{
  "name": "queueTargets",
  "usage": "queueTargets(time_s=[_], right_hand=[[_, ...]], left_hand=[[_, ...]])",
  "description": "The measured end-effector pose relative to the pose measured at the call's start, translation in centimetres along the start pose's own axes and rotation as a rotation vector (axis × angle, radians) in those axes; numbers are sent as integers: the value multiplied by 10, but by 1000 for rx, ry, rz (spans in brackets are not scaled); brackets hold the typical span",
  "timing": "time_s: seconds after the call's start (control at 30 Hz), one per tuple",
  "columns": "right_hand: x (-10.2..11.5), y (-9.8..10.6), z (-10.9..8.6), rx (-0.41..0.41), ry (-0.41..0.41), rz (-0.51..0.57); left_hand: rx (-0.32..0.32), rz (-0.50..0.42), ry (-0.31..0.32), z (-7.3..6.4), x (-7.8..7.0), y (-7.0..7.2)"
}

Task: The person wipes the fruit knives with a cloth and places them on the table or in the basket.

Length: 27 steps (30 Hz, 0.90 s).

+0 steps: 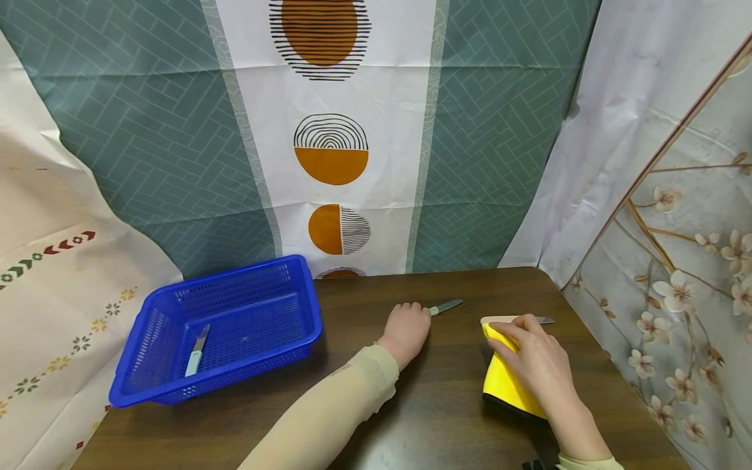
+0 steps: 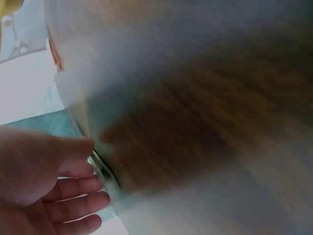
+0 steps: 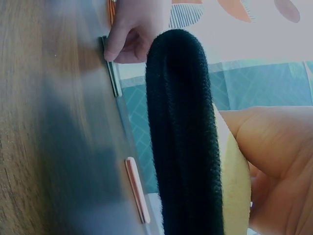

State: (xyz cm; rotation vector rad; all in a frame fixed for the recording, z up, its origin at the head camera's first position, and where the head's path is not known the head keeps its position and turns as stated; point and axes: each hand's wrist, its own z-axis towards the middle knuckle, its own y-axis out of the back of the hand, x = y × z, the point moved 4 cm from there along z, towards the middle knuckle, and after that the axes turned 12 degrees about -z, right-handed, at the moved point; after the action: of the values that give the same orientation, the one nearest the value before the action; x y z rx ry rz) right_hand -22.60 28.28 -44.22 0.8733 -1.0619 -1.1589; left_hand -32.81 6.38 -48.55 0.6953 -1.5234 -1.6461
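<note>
My left hand (image 1: 408,331) reaches to the middle of the table and pinches the pale green handle of a small knife (image 1: 446,307). The blade points right, away from the fingers. In the left wrist view the same knife (image 2: 104,171) lies between thumb and fingers, close to the tabletop. My right hand (image 1: 537,359) grips a yellow cloth (image 1: 508,385) with a black edge, which hangs folded from the fingers. Just beyond that hand a knife with a beige-pink handle (image 1: 489,320) lies on the table, partly hidden by the fingers; the right wrist view shows its handle (image 3: 135,188) too.
On the left of the brown wooden table (image 1: 435,405) stands a blue plastic basket (image 1: 311,313). Inside it lies a knife with a whitish handle (image 1: 194,362). A patterned curtain (image 1: 499,163) hangs behind the table, and floral fabric (image 1: 675,313) borders the right side.
</note>
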Motion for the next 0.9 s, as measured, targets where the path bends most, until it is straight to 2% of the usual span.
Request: queueTargets(time_s=[0.13, 0.23, 0.4, 0.53, 0.9], right_hand=[[2, -1, -2, -5, 8, 5], [2, -1, -3, -9, 10, 6], [0, 0, -2, -3, 12, 5], [2, 1, -1, 8, 13, 1], [12, 6, 1, -13, 38, 4]], left_hand=[[-40, 0, 28, 2, -3, 1], [-45, -4, 45, 2, -5, 2], [-8, -10, 79, 0, -3, 4], [19, -22, 102, -7, 0, 8], [75, -156, 161, -22, 9, 8]])
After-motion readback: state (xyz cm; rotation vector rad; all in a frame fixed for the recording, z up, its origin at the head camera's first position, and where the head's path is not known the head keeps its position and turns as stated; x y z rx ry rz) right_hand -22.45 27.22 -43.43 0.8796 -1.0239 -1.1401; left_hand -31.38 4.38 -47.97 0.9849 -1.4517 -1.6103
